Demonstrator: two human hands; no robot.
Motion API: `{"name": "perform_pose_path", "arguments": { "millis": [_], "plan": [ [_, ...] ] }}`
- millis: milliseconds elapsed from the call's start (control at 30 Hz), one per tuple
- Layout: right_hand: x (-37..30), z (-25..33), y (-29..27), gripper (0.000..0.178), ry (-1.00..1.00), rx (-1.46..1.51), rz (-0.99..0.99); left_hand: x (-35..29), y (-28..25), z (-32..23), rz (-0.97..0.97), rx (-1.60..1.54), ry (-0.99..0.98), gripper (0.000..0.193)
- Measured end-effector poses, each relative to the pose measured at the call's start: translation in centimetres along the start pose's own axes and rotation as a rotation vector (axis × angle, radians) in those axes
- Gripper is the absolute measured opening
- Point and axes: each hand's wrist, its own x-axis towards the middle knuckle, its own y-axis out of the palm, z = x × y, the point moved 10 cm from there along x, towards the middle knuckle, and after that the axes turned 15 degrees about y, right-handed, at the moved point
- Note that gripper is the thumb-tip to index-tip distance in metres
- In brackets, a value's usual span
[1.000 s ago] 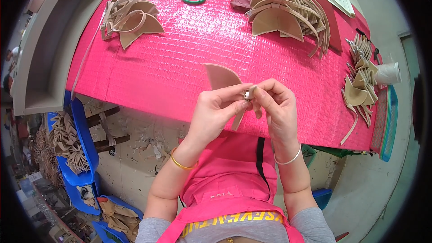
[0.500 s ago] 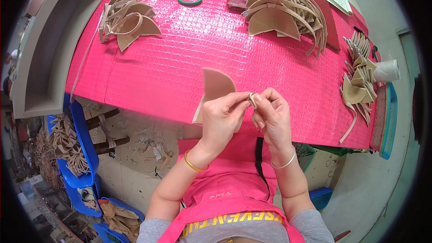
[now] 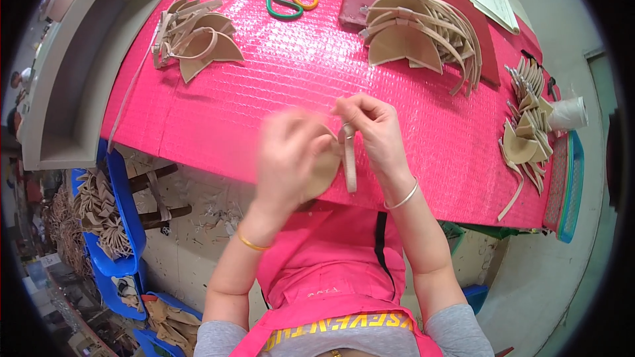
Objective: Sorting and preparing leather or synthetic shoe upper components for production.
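Observation:
My right hand [image 3: 374,133] is closed in a pinch above the table's near edge, with a small metal buckle and the top of a narrow beige strap [image 3: 350,168] at its fingertips. The strap hangs down below them. Just left of it is a curved beige leather-like piece [image 3: 323,173], partly covered by my left hand. Motion smears my left hand [image 3: 286,158], so its fingers and any hold on the piece cannot be made out.
Beige strapped pieces lie in a left bundle [image 3: 198,36], a stack [image 3: 405,46] on a dark red board [image 3: 486,53], and a right pile [image 3: 522,142]. Scissors [image 3: 286,10] sit at the back. A white roll [image 3: 569,114] stands beside a basket [image 3: 570,185]. Blue bins [image 3: 126,218] are at lower left.
My hands have moved apart, the left one to the left, the right one up and slightly left. The strap now hangs from my right fingers, and the curved piece has shifted lower and turned.

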Motion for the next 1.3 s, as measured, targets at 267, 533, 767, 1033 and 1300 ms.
{"name": "perform_pose_path", "arguments": {
  "millis": [267, 533, 767, 1033, 1300],
  "plan": [
    [1.9, 3.6, 2.9, 0.02, -0.185, -0.095, 0.114, -5.0, -3.9, 20.1, -0.341, -0.184, -0.553, 0.019],
    [3.3, 13.1, -7.5, 0.027, -0.7, -1.292, -1.115, -2.5, -5.2, 27.1, -0.327, 0.466, -0.623, 0.037],
    [2.0, 11.8, -8.1, 0.035, -0.841, -1.382, -0.984, 0.0, -5.0, 12.3, -0.624, 0.127, -0.216, 0.037],
    [-1.4, 10.9, -7.1, 0.015, -0.471, -0.945, -0.424, 8.0, 12.0, 4.7, 0.078, -0.741, 0.039, 0.028],
    [-2.9, 2.5, -12.5, 0.017, -0.214, -0.44, -0.235, 4.4, 12.2, 1.0, 0.268, -0.47, 0.121, 0.03]
  ]
}}
